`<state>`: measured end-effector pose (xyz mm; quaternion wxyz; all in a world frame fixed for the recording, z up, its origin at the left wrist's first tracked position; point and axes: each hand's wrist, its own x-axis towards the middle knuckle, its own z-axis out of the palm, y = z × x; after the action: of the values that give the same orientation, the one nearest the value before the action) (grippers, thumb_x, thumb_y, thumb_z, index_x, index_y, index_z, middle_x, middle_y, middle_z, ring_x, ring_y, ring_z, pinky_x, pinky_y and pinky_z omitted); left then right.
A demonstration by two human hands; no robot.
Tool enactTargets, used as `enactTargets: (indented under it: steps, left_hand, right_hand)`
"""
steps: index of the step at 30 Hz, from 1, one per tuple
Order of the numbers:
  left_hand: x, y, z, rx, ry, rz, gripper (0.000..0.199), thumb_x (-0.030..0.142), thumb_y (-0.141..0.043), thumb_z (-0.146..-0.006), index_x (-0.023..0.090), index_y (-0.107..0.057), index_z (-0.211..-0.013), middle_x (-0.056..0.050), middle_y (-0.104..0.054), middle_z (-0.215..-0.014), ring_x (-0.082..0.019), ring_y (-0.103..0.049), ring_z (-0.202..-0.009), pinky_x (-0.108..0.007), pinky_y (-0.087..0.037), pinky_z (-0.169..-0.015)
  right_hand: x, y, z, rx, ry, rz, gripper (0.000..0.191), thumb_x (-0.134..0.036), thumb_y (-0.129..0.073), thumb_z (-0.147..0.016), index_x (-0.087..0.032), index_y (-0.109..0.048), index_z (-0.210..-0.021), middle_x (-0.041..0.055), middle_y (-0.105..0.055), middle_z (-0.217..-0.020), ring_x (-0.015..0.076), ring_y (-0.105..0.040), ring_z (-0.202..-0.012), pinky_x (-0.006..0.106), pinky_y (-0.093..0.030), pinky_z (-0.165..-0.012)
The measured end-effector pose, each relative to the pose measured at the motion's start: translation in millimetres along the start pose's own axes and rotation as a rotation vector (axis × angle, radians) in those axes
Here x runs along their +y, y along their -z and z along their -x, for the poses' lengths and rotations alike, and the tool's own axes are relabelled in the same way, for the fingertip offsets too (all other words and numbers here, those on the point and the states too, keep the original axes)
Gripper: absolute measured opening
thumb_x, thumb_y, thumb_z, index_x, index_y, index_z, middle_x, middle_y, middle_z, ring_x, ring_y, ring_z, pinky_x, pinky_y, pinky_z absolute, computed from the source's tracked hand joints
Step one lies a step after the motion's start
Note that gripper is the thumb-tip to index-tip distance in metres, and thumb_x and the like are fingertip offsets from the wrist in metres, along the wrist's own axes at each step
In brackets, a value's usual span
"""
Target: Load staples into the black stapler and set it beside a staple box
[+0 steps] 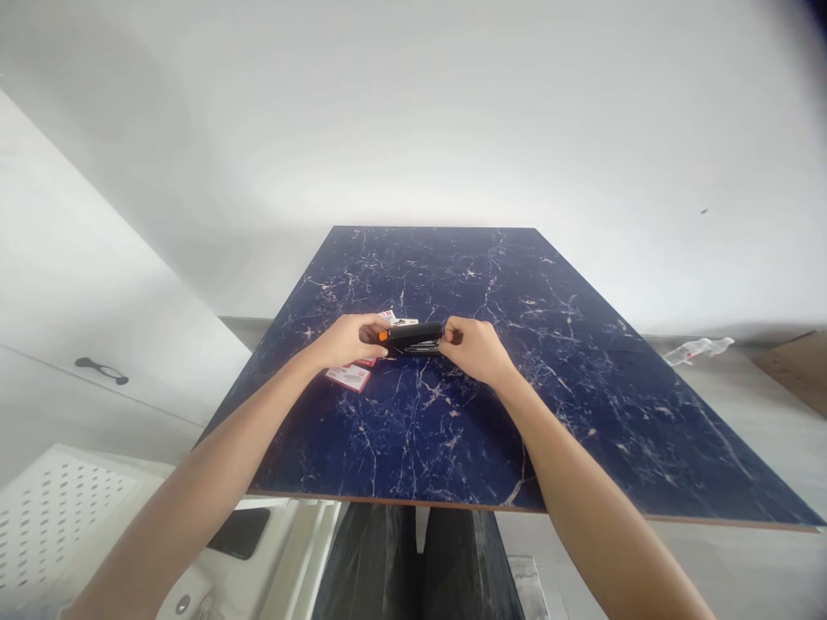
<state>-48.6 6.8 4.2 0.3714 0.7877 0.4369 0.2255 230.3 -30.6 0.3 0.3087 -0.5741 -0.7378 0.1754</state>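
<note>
Over the dark blue table, a black stapler (417,331) with an orange tip is held lengthwise between my hands. It is tilted apart, and a shiny metal strip shows below its black top. My left hand (349,339) is at the orange end, its thumb and fingers closing round that end. At the other end, my right hand (476,346) pinches the stapler with curled fingers. A small red and white box (349,376) lies under my left wrist. Another white and red packet (387,316) lies partly hidden behind my left fingers.
The marbled blue tabletop (465,448) ends at a front edge above my legs. A white wall stands behind it. At the left are a door with a dark handle (102,371) and a white perforated item (58,517). Crumpled clear plastic (699,350) lies on the right, near a cardboard piece (798,370).
</note>
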Motion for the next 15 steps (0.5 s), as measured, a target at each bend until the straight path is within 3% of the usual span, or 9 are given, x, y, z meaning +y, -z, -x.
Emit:
enactTargets:
  steps: [15]
  left_hand:
    - [9.7,-1.0,3.4,0.019,0.034,0.010,0.039,0.027,-0.082,-0.073,0.019,-0.074,-0.110,-0.007,-0.077,-0.107,-0.024,-0.073,-0.096,-0.036,-0.056,-0.091]
  right_hand:
    - [0.9,-5.1,0.3,0.018,-0.012,0.002,0.013,-0.021,-0.060,-0.072,-0.022,-0.049,-0.065,-0.0042,-0.059,-0.062,0.0130,-0.048,-0.059,0.024,-0.036,-0.061]
